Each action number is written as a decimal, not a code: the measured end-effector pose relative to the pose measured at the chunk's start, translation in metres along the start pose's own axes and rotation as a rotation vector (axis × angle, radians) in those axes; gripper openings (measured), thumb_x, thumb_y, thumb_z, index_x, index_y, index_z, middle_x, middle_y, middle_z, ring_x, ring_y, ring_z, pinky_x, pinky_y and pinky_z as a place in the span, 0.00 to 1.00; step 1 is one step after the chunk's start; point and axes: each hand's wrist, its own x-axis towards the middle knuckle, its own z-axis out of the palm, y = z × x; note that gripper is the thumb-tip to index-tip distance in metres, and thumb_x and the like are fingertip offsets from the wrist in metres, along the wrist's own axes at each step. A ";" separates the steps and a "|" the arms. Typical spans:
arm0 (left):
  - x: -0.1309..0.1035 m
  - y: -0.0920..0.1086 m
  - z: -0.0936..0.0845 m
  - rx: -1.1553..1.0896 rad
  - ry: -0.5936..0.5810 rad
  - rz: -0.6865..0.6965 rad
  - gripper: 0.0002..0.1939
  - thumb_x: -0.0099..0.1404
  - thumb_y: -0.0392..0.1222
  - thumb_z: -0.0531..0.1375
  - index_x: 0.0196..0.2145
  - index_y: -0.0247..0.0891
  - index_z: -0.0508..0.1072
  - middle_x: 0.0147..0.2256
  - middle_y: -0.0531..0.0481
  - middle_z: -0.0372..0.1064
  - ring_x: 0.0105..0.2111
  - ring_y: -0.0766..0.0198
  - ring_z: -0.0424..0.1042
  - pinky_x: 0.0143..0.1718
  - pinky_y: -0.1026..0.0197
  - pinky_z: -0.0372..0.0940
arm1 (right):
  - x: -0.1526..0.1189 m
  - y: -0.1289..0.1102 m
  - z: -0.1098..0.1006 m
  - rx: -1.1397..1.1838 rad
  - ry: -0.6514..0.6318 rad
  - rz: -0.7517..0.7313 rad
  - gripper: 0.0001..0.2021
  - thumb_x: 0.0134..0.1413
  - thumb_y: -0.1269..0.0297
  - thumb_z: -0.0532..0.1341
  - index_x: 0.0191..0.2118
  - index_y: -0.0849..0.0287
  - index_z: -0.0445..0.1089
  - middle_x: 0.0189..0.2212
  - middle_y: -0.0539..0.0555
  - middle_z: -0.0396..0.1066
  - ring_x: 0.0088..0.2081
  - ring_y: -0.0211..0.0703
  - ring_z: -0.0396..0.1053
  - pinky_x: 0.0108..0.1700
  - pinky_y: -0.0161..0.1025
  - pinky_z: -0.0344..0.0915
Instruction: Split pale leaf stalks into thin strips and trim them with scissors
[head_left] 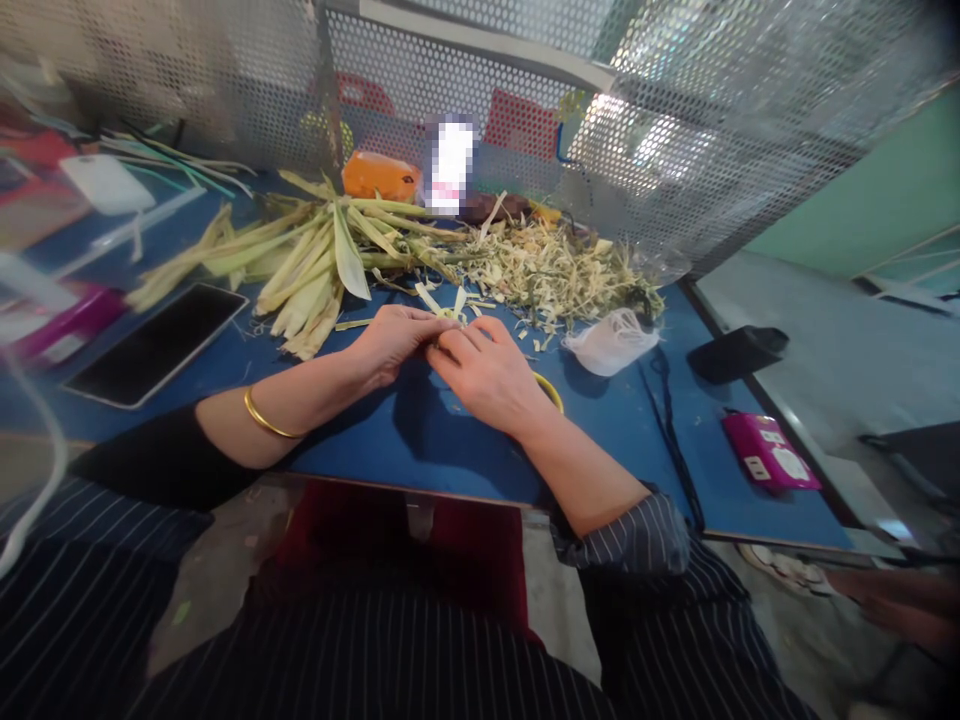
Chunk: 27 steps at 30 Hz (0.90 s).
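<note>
Pale corn husk strips (453, 304) stick up from between my fingertips above the blue table. My left hand (391, 345), with a gold bangle on its forearm, pinches them from the left. From the other side my right hand (489, 372) closes on the same strips, its fingers touching the left ones. Just how the strips cross is hidden by the fingers. A bundle of dry husks (311, 285) lies beyond my left hand. Behind my right hand spreads a heap of shredded husk (547, 275). Part of a yellow rounded rim (552, 390) shows beside my right wrist.
A dark-screened phone or tablet (157, 345) lies left. A white plastic bag (611, 342), black cord (671, 440), black pouch (739, 353) and magenta pack (770, 450) are right. An orange pack (380, 177) stands before the perforated metal panel (465, 70). Another person's foot shows lower right.
</note>
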 end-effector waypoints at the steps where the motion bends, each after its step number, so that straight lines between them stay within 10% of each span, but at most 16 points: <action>1: 0.000 -0.001 0.001 0.007 -0.002 -0.002 0.09 0.46 0.41 0.71 0.23 0.33 0.78 0.22 0.50 0.73 0.21 0.70 0.67 0.23 0.68 0.60 | 0.000 0.000 0.000 -0.017 -0.002 -0.009 0.15 0.66 0.72 0.46 0.43 0.62 0.70 0.38 0.57 0.69 0.39 0.44 0.63 0.49 0.45 0.55; 13: -0.006 0.013 -0.002 -0.058 -0.161 -0.026 0.11 0.46 0.41 0.72 0.22 0.32 0.76 0.23 0.52 0.70 0.24 0.71 0.68 0.30 0.67 0.65 | -0.004 0.002 0.007 -0.004 0.179 0.121 0.14 0.66 0.73 0.47 0.35 0.60 0.69 0.30 0.54 0.70 0.33 0.41 0.62 0.47 0.43 0.57; 27: -0.003 0.011 0.000 -0.153 0.044 0.007 0.12 0.47 0.36 0.72 0.30 0.31 0.77 0.26 0.47 0.76 0.29 0.63 0.75 0.36 0.60 0.71 | -0.006 -0.001 0.001 0.205 0.282 -0.023 0.10 0.65 0.70 0.51 0.40 0.56 0.70 0.34 0.50 0.74 0.35 0.39 0.67 0.48 0.42 0.60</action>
